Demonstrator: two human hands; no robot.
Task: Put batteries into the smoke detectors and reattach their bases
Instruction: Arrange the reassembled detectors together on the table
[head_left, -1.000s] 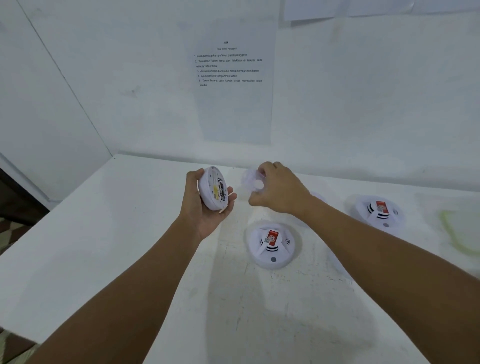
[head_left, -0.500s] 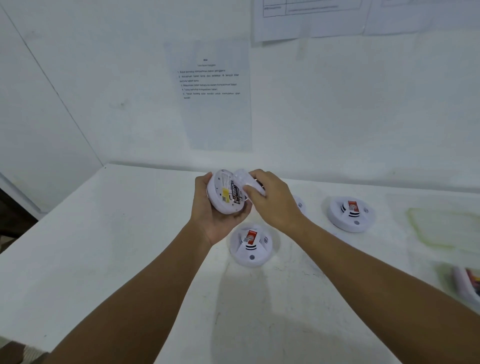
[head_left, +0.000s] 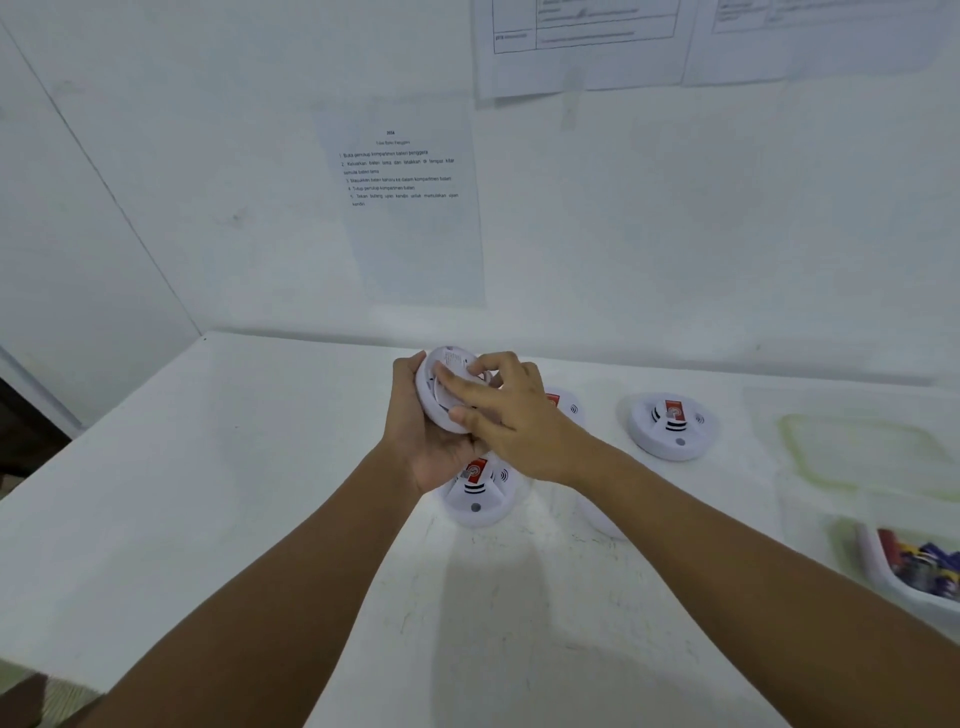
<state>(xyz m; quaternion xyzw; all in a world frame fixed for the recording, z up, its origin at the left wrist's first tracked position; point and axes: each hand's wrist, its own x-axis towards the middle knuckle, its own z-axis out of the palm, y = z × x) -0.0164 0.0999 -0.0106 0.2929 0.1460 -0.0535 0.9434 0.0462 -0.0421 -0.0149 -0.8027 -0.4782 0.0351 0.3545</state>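
Note:
My left hand (head_left: 434, 449) holds a round white smoke detector (head_left: 429, 396) on edge above the table, its back side turned to the right. My right hand (head_left: 506, 415) lies flat over that back side and presses a white round base (head_left: 460, 366) against it, fingers spread along its rim. Three more white detectors with red stickers rest face up on the white table (head_left: 208, 493): one (head_left: 478, 496) just below my hands, one (head_left: 566, 408) partly hidden behind my right hand, one (head_left: 672, 426) further right.
A white tray (head_left: 906, 574) with coloured batteries sits at the right edge. Beyond it lies a clear lid with a greenish rim (head_left: 862, 454). Printed sheets (head_left: 402, 202) hang on the white wall behind the table. The table's left edge drops off near a dark gap.
My right hand brought the loose base from beside the detector onto its back side and now covers it. The camera view tilted up and left.

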